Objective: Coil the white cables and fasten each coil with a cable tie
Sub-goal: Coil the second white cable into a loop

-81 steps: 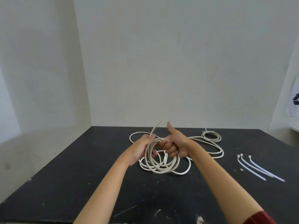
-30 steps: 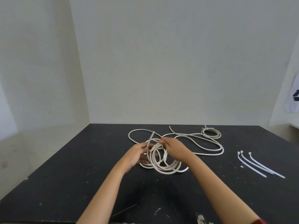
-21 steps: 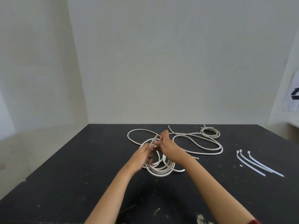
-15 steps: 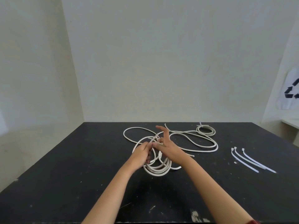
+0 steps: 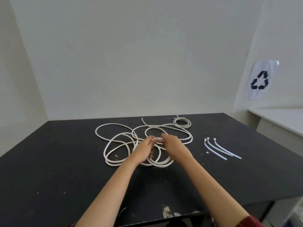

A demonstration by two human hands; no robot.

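A long white cable [image 5: 114,145] sprawls in loose, uneven loops over the middle of the black table [image 5: 49,161]. My left hand [image 5: 144,150] and my right hand [image 5: 172,145] meet above the loops, and both pinch the same strand of cable between them. A small white coil [image 5: 182,123] with a cable tie around it lies at the table's far side. Three loose white cable ties [image 5: 219,149] lie side by side to the right of my hands.
The table stands in a corner of plain pale walls. A white counter [image 5: 278,118] stands at the right, and above it hangs a clear bag with a recycling sign [image 5: 260,80]. The table's near edge is chipped [image 5: 167,213].
The neat coil I held upright has come apart and now lies spread in wide loops on the table. Both hands have dropped low and grip one strand. The camera has tilted to the right.
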